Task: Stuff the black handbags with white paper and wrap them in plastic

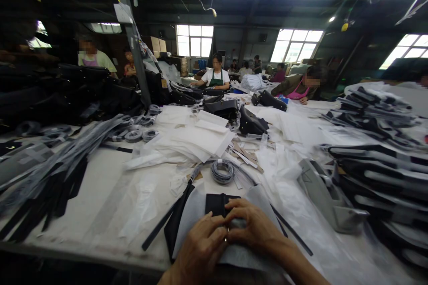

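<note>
Left hand (pixel 204 245) and right hand (pixel 250 222) curled, fingertips nearly meeting, on a black bag (pixel 215 204) with pale sheeting (pixel 190 211), which lies directly beneath them; whether either pinches anything, cannot tell. Just beyond the grip, a wrapped coil (pixel 223 180); off to its right, a grey tape dispenser (pixel 323 193). Farther out, loosely stacked white sheets (pixel 190 140), then dark bags (pixel 251 122) and a co-worker (pixel 216 73) in a green apron (pixel 216 81).

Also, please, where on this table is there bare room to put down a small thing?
Left of the hands: the table shows bare between the black strips and the translucent film, nearer than the short black strip. Crowded: beyond the hands, with the wrapped coil and white sheets; on the right, with the grey tool and stacked dark pieces.
</note>
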Motion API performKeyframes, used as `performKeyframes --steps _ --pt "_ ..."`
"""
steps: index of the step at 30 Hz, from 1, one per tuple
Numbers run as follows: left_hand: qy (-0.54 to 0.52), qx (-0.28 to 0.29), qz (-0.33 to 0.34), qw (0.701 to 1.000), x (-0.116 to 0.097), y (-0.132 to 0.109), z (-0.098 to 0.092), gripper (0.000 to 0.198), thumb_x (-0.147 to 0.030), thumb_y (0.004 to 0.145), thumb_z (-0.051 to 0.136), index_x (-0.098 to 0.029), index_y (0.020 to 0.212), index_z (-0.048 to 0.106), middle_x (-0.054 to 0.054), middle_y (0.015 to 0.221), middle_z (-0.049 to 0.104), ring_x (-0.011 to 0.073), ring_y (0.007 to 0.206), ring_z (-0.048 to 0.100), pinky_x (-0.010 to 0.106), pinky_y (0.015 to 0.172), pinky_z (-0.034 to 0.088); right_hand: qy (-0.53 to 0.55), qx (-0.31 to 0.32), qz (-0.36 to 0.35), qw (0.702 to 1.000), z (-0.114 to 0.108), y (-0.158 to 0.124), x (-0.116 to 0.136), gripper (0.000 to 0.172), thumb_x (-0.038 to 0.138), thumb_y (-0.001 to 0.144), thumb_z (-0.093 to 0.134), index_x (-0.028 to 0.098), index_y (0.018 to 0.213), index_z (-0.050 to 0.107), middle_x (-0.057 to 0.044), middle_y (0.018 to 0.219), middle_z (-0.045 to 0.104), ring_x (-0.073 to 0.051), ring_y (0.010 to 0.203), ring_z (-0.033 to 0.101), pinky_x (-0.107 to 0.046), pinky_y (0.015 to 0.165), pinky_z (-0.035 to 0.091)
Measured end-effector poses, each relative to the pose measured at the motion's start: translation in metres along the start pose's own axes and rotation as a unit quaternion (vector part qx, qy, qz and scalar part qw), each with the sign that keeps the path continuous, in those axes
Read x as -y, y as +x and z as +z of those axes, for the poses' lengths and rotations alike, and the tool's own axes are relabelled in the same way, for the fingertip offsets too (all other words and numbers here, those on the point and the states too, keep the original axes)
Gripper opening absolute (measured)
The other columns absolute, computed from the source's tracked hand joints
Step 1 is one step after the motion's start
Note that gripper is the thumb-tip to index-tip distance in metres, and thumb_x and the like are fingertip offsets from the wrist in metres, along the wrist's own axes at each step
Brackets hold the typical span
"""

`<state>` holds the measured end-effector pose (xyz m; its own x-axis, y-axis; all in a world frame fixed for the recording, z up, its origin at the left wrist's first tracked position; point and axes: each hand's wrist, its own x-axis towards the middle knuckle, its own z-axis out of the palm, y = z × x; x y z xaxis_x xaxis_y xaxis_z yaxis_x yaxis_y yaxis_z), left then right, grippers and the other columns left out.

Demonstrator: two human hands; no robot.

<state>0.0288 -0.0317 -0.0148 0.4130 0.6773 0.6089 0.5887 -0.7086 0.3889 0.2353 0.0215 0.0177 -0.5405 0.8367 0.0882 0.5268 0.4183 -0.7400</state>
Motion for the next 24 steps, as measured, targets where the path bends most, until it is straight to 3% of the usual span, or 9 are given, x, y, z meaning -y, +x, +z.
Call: performKeyframes --steps 4,9,15,21,24 --pt "0.004 -0.003 0.005 1.0 0.0 -0.001 0.004 0.025 -0.011 0.096 0.046 -0.025 0.109 0.062 0.001 0.11 0.073 0.0137 0.105 0.069 0.033 0.109 0.048 0.0 0.002 0.009 1.0 0.005 0.0 -0.011 0.039 0.045 0.062 0.091 0.034 0.098 0.08 -0.007 0.128 0.067 -0.029 0.122 0.06 -0.043 0.105 0.046" --pt "0.023 -0.01 0.004 1.0 0.004 -0.002 0.008 0.024 -0.011 0.095 0.045 -0.023 0.107 0.063 0.004 0.114 0.073 0.0183 0.116 0.065 0.031 0.105 0.051 -0.018 -0.015 0.011 1.0 0.013 -0.001 -0.021 0.044 0.043 0.063 0.091 0.035 0.104 0.079 -0.007 0.13 0.068 -0.032 0.128 0.056 -0.049 0.111 0.041" --pt "0.037 0.064 0.022 0.997 0.013 -0.009 0.009 0.027 -0.014 0.096 0.047 -0.025 0.117 0.061 0.003 0.118 0.072 0.0171 0.116 0.065 0.031 0.109 0.047 -0.034 -0.003 0.032 0.999 0.016 -0.004 -0.012 0.032 0.04 0.069 0.088 0.034 0.099 0.08 -0.007 0.129 0.067 -0.032 0.13 0.054 -0.049 0.111 0.04" --pt "0.11 -0.032 0.07 0.991 0.023 -0.014 0.027 0.013 -0.032 0.095 0.053 -0.027 0.099 0.064 -0.001 0.105 0.075 0.0194 0.104 0.07 0.036 0.106 0.049 -0.099 0.024 0.027 0.994 0.01 0.003 0.004 0.029 0.036 0.071 0.087 0.033 0.098 0.079 -0.005 0.126 0.066 -0.029 0.123 0.056 -0.04 0.103 0.044" --pt "0.121 0.027 0.071 0.99 0.022 -0.011 0.018 0.015 -0.031 0.093 0.057 -0.027 0.106 0.064 -0.003 0.108 0.074 0.0197 0.111 0.068 0.036 0.109 0.046 -0.152 0.051 0.011 0.987 0.01 0.01 0.008 0.019 0.037 0.075 0.084 0.033 0.094 0.079 -0.004 0.119 0.068 -0.027 0.112 0.06 -0.037 0.094 0.046"
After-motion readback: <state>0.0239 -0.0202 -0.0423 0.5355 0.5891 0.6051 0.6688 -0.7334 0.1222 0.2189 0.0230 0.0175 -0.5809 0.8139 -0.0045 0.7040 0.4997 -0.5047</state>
